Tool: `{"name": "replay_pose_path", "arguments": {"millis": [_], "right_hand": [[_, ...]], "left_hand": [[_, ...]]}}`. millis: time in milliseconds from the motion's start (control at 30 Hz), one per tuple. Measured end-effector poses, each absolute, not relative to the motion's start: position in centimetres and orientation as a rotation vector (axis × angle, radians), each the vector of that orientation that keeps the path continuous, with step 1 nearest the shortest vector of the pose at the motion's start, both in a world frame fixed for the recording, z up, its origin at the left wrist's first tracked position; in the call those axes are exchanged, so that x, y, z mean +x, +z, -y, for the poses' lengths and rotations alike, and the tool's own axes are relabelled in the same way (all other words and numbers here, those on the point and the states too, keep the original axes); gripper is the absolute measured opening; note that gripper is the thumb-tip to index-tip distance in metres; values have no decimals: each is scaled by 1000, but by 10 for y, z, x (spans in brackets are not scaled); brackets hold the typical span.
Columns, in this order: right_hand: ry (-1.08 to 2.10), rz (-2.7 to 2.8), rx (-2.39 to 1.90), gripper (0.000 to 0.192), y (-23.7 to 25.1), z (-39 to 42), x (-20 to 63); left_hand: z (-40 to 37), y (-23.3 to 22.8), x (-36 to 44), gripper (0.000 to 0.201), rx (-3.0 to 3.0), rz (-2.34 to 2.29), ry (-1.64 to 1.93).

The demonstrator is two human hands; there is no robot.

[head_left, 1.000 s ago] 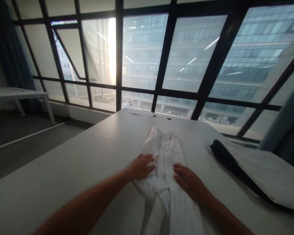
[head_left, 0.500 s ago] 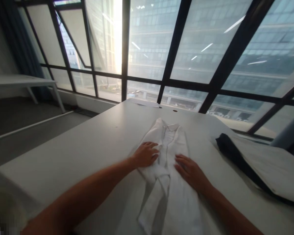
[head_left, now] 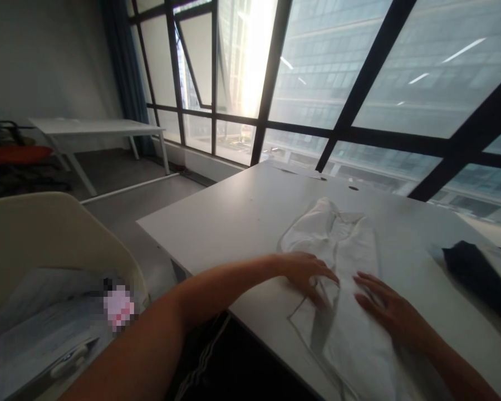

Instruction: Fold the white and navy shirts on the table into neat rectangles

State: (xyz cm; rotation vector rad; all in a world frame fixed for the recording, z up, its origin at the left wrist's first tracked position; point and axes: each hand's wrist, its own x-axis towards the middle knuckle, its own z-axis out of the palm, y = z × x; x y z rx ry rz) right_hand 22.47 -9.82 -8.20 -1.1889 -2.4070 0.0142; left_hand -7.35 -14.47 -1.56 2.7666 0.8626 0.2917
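While both hands lie flat with fingers spread, left hand (head_left: 307, 273) and right hand (head_left: 386, 306) press on the white shirt (head_left: 342, 289), which lies lengthwise on the bench (head_left: 242, 217); dark cloth (head_left: 480, 278) sits well apart at right.

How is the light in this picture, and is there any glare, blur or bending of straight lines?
Head view: strong backlight from the window, with blown-out glare near the top centre; the left hand and right hand look dark on the white shirt; window bars lean and fan out from lens distortion; a pixelated patch covers something on the chair at lower left; edges are slightly soft.
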Motion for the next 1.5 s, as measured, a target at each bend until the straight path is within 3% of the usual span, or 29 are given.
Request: {"name": "replay_pose_path", "arguments": {"millis": [167,333,600,733,800,900,1067,1133,1267,1400,1500], "right_hand": [[-3,2486,-1253,62,-94,77,224],[-108,2466,-1360,48,-84,72,213],[-291,2409,-1511,26,-44,119,197],[-460,2219,-1622,28,-24,130,193],[-476,2078,-1723,30,-17,130,197],[-303,1904,-1986,33,-10,124,215],[173,2023,-2333,22,-2,121,273],[235,2039,-2406,27,2,124,293],[-2,2028,-1957,36,7,128,297],[86,2118,-1293,50,3,133,246],[273,2316,-1163,74,-5,142,202]], "left_hand": [[120,-22,-75,36,2709,-992,411],[125,-29,-73,25,2668,-978,758],[125,-21,-71,26,2619,-1001,813],[126,-18,-82,57,2707,-1192,556],[125,-16,-84,45,2681,-1238,528],[119,-11,-85,25,2553,-1172,733],[109,11,-127,45,2019,-1053,1189],[109,22,-156,55,1723,-999,1395],[115,34,-185,76,1399,-1037,1379],[130,29,-141,61,1676,-1031,1027],[141,22,-91,56,1807,-765,903]]}}
